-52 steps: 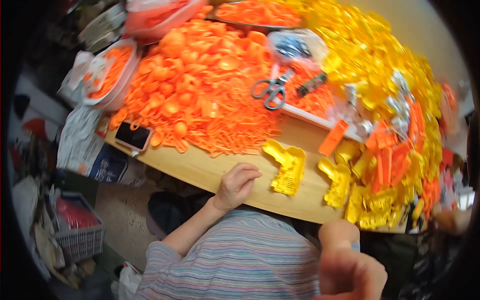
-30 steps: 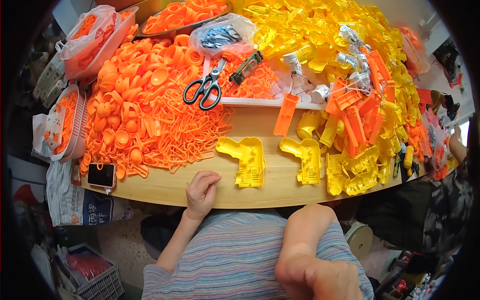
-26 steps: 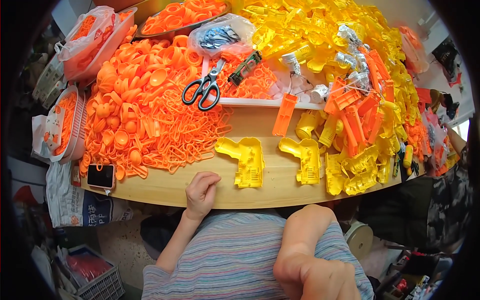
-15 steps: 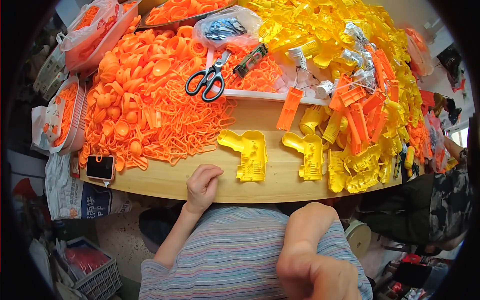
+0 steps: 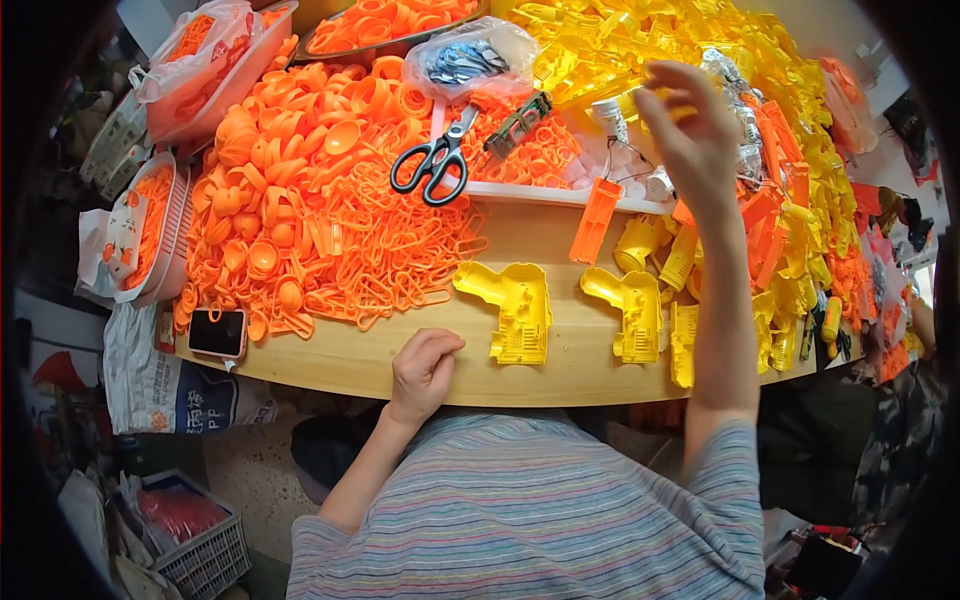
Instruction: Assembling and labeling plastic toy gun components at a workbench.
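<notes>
From where I stand, the person's left hand (image 5: 425,375) sits at the near edge of the tabletop (image 5: 385,358), fingers curled in. Just right of it lies a yellow shell piece (image 5: 519,313), with a smaller yellow shell piece (image 5: 638,312) farther right. The right hand (image 5: 680,120) reaches far over by the heap of yellow parts (image 5: 590,45), its fingers bent and parted. Black-handled scissors (image 5: 436,160) lie against the orange heap (image 5: 310,215) on the left, and a phone (image 5: 218,331) lies near the left end.

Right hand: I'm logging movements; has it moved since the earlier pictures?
Yes: the right hand has gone forward past the table edge, toward the yellow pile.
</notes>
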`<state>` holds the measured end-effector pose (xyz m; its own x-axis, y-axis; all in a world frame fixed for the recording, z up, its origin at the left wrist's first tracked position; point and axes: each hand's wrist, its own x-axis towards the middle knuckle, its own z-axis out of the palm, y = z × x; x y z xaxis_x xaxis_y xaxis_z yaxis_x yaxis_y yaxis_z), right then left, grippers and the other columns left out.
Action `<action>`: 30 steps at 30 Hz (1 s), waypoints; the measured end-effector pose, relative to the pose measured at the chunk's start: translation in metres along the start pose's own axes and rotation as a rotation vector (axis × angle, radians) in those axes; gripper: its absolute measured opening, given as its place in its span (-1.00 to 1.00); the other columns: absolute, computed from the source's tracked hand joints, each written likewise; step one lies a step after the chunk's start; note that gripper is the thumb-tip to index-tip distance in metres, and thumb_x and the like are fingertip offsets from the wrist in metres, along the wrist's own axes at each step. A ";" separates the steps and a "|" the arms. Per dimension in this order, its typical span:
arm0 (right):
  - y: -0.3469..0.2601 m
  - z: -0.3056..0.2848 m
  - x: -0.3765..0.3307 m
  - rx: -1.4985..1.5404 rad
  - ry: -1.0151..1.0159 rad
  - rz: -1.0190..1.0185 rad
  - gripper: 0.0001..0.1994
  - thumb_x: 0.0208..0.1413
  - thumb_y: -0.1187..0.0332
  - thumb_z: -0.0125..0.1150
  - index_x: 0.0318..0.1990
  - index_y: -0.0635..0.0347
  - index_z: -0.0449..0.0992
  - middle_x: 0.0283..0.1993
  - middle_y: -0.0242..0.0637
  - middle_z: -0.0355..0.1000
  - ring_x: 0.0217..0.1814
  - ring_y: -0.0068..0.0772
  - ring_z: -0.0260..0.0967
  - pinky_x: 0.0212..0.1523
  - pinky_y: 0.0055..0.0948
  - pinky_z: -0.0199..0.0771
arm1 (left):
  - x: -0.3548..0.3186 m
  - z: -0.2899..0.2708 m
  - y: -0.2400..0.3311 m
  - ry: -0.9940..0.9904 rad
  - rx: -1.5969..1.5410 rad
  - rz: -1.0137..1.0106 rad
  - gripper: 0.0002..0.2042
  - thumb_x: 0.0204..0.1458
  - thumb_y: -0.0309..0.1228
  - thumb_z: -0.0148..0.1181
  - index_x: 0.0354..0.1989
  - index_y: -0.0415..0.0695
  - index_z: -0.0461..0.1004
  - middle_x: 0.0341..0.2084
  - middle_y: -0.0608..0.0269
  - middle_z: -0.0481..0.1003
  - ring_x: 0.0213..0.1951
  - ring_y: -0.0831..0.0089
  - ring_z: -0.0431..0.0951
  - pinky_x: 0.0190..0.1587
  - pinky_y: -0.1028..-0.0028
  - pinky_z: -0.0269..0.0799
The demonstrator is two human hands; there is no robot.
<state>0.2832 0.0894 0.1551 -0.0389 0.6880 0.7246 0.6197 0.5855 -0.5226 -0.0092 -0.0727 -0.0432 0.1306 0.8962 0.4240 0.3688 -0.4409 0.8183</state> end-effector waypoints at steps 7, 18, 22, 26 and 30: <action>0.114 0.031 0.018 -0.730 -0.586 -0.115 -0.62 0.02 0.31 0.23 0.03 0.08 0.46 0.03 -0.23 0.44 -0.01 -0.07 0.43 -0.08 -0.13 0.48 | 0.000 0.003 0.001 0.008 -0.009 -0.018 -0.83 -0.05 -0.77 0.09 -0.34 -0.28 0.54 -0.36 0.12 0.52 -0.40 0.40 0.54 -0.36 0.55 0.43; 0.114 0.018 0.014 -0.490 -0.350 0.017 -0.68 0.05 0.36 0.20 -0.01 0.16 0.45 -0.08 -0.06 0.36 -0.10 0.02 0.43 -0.09 -0.18 0.48 | 0.004 0.000 0.012 0.031 -0.070 0.019 -0.82 -0.04 -0.78 0.10 -0.29 -0.29 0.53 -0.36 0.12 0.52 -0.35 0.40 0.54 -0.27 0.54 0.45; 0.065 -0.010 0.012 -0.223 -0.208 0.046 -0.69 0.09 0.34 0.26 -0.01 0.19 0.49 -0.06 -0.19 0.39 -0.10 -0.33 0.44 -0.13 -0.42 0.47 | 0.048 0.003 0.040 0.053 -0.109 0.140 -0.80 -0.04 -0.77 0.13 -0.24 -0.29 0.51 -0.30 0.12 0.51 -0.27 0.40 0.53 -0.19 0.52 0.45; 0.022 -0.023 0.001 0.069 -0.146 0.199 -0.68 0.11 0.37 0.29 0.00 0.20 0.42 -0.02 -0.27 0.40 -0.12 -0.58 0.40 -0.18 -0.57 0.43 | 0.103 0.031 0.054 -0.009 -0.273 0.143 -0.61 -0.02 -0.65 0.24 0.04 -0.25 0.39 -0.03 0.06 0.42 -0.06 0.33 0.48 -0.04 0.45 0.43; -0.019 -0.029 -0.011 0.453 -0.007 0.290 -0.72 0.13 0.41 0.28 -0.05 0.17 0.36 0.02 -0.19 0.40 -0.13 -0.59 0.42 -0.17 -0.58 0.45 | 0.155 0.066 0.070 0.041 -0.158 0.327 -0.47 -0.06 -0.43 0.35 0.11 -0.24 0.31 -0.10 -0.01 0.44 -0.05 0.12 0.47 0.01 0.29 0.38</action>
<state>0.2944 0.0584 0.1697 0.0772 0.8512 0.5191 0.2054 0.4959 -0.8438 0.0975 0.0381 0.0545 0.1795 0.7055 0.6856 0.1666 -0.7086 0.6856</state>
